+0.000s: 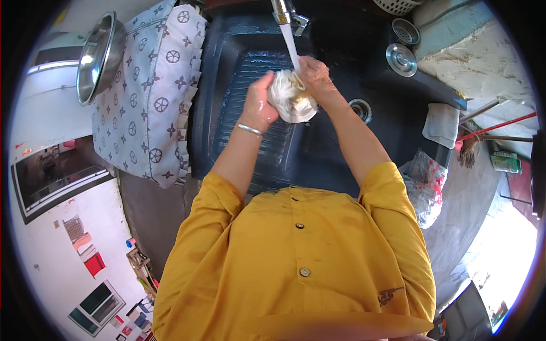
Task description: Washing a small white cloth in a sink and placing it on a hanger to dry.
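Note:
Both hands are over a dark sink [324, 149], cupped around a wet white bundle [290, 100]. The bundle has folds and yellowish patches and is blurred, so I cannot tell its exact kind. My left hand [260, 100], with a silver bangle [250, 129] at the wrist, grips its left side. Against its upper right side is my right hand [315, 76], whose fingertips are partly hidden. Water [289, 44] runs from a chrome faucet [281, 13] down onto the bundle and the right fingers. Under the left hand lies a ribbed drainboard [243, 123].
Left of the sink, a patterned fabric cover [140, 111] bears a tilted steel basin [91, 62]. A drain [361, 111] sits right of the hands. Along the right edge are a metal strainer [405, 32], a round lid [401, 59], a folded cloth [441, 125] and a plastic bag [424, 183].

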{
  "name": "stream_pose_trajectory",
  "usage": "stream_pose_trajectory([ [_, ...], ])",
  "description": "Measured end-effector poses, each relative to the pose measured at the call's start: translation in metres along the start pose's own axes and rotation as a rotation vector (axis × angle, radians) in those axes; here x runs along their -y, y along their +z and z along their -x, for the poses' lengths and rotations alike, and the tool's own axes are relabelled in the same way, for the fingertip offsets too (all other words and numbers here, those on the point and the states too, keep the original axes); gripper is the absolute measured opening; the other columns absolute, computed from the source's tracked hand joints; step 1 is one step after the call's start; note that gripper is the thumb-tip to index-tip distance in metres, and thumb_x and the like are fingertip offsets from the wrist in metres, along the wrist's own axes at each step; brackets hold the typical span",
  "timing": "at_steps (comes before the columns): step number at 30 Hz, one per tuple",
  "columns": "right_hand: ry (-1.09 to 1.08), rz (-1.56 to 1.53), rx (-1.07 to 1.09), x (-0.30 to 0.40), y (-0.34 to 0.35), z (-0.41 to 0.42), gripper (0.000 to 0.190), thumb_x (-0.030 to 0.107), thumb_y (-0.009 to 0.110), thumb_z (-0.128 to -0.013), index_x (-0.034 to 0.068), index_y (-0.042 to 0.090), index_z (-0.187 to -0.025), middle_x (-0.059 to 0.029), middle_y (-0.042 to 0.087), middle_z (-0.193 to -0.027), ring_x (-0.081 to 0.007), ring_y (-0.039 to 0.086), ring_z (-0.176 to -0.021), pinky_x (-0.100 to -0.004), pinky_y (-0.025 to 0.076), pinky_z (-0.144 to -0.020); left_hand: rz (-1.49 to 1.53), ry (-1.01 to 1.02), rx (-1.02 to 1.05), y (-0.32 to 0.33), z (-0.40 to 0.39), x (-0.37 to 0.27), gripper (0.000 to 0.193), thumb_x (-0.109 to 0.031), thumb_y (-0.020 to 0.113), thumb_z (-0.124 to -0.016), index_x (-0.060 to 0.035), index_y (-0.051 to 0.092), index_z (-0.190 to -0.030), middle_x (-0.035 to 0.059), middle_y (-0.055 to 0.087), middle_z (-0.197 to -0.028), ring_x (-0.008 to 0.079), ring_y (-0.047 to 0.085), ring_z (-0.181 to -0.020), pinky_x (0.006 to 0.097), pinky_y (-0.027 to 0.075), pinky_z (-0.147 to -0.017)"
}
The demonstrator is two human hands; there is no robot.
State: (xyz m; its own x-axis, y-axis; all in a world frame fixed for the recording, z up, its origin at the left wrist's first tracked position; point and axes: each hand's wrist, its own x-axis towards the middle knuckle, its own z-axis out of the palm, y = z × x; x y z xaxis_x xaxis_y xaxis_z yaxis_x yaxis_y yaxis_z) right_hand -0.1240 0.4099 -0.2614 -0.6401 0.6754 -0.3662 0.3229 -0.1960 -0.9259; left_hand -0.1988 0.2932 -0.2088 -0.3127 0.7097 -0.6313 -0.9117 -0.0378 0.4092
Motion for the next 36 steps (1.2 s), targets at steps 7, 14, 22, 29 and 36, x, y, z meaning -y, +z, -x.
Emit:
stream_pose_trajectory([
  [7,-0.507,0.073,0.013,-0.005,-0.005,0.051,0.038,0.023,0.065,-0.076,0.001,0.059,-0.106,-0.0205,0.058,-0.105,-0.0317,0.059,-0.096,-0.0374,0.046,-0.084,0.16,0.227,0.111,-0.01,-0.002,-0.026,0.024,-0.013,0.046,-0.087,0.0058,0.05,-0.102,0.0202,0.055,-0.108,0.0334,0.053,-0.104,0.0471,0.039,-0.097],
  [14,-0.338,-0.023,0.016,-0.018,-0.011,0.05,0.047,0.017,0.061,-0.078,0.005,0.049,-0.122,-0.0181,0.059,-0.106,-0.0294,0.059,-0.099,-0.0329,0.045,-0.088,-0.037,0.306,0.064,0.005,-0.009,-0.001,0.035,0.005,0.047,-0.082,0.0054,0.04,-0.117,0.0202,0.053,-0.106,0.0315,0.054,-0.103,0.0437,0.044,-0.092],
  [22,-0.373,0.082,-0.066,0.01,-0.012,0.061,0.032,0.013,0.062,-0.074,0.002,0.061,-0.105,-0.0136,0.064,-0.093,-0.0217,0.062,-0.083,-0.0328,0.048,-0.079,-0.593,0.44,-0.096,0.031,-0.01,0.007,0.043,0.005,0.063,-0.073,0.0053,0.052,-0.115,0.0124,0.059,-0.1,0.0164,0.06,-0.086,0.0274,0.05,-0.072],
  [29,-0.106,-0.432,-0.03,0.015,-0.023,0.048,0.019,0.008,0.055,-0.074,-0.003,0.065,-0.084,-0.0105,0.063,-0.085,-0.0189,0.061,-0.071,-0.0281,0.048,-0.065,-0.732,0.545,-0.081,0.027,-0.009,-0.001,0.034,0.0,0.065,-0.075,0.0029,0.056,-0.108,0.0095,0.06,-0.096,0.014,0.059,-0.084,0.0262,0.048,-0.075],
  [36,0.213,-1.025,0.173,0.038,-0.053,0.04,0.024,0.01,0.043,-0.081,-0.009,0.056,-0.087,-0.0182,0.06,-0.085,-0.0299,0.061,-0.076,-0.0398,0.052,-0.071,-1.295,0.201,0.195,0.006,0.003,-0.02,0.048,-0.017,0.067,-0.075,0.0031,0.053,-0.116,0.0082,0.06,-0.098,0.0141,0.057,-0.087,0.0249,0.044,-0.079],
])
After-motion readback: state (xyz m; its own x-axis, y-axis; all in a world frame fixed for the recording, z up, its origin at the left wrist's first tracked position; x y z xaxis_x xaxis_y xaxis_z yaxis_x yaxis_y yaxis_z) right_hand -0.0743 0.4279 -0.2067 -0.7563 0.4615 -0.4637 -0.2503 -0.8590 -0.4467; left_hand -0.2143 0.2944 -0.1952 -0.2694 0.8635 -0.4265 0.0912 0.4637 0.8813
